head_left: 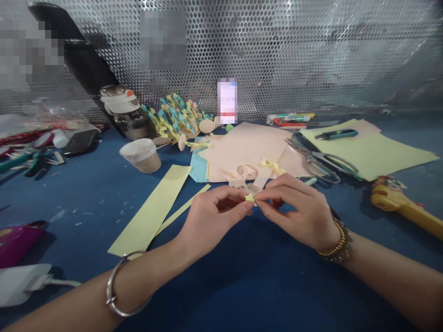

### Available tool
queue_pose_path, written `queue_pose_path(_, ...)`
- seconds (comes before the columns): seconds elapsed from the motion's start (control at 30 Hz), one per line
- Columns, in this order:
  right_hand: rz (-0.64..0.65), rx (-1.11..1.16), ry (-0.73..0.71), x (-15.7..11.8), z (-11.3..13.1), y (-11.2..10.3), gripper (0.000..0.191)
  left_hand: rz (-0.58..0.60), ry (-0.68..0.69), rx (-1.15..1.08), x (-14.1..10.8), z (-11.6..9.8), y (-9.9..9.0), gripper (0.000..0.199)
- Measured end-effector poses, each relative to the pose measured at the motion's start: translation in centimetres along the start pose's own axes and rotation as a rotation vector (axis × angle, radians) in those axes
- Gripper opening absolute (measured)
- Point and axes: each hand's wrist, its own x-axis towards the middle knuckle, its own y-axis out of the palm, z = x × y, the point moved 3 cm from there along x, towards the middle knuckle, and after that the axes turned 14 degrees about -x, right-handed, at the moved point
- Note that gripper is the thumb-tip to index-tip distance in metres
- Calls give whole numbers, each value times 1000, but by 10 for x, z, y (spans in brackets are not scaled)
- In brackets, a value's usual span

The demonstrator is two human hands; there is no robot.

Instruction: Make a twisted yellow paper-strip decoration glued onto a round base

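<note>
Between my two hands is a small yellow paper star (249, 198). My left hand (218, 214) pinches it between thumb and fingers from the left. From the other side, my right hand (294, 205) has its thumb and index fingertip pressed together at the star's edge. Just beyond the fingers lie curled pink paper strips (244, 172) and a yellow paper curl (273, 164), on a stack of pink paper sheets (249, 143). A wide yellow paper strip (152, 210) and a narrow yellow strip (183, 209) lie left of my left hand.
Scissors (320, 161), a utility knife (337, 134) on yellow sheets (377, 150) and a yellow-handled tool (404, 203) lie right. A paper cup (141, 156), a dark jar (126, 113) and a pile of folded paper pieces (180, 115) stand back left. A phone (227, 101) leans against the mesh.
</note>
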Motion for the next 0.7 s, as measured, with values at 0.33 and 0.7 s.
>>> queue_pose_path(0.33,10,23,77,1,-2,1,7,-7,8,-8,0,-3,1,21)
queue_pose_path(0.7,35,51,64,-1,-6,3,17,16,-1,-70,3,0,0,17)
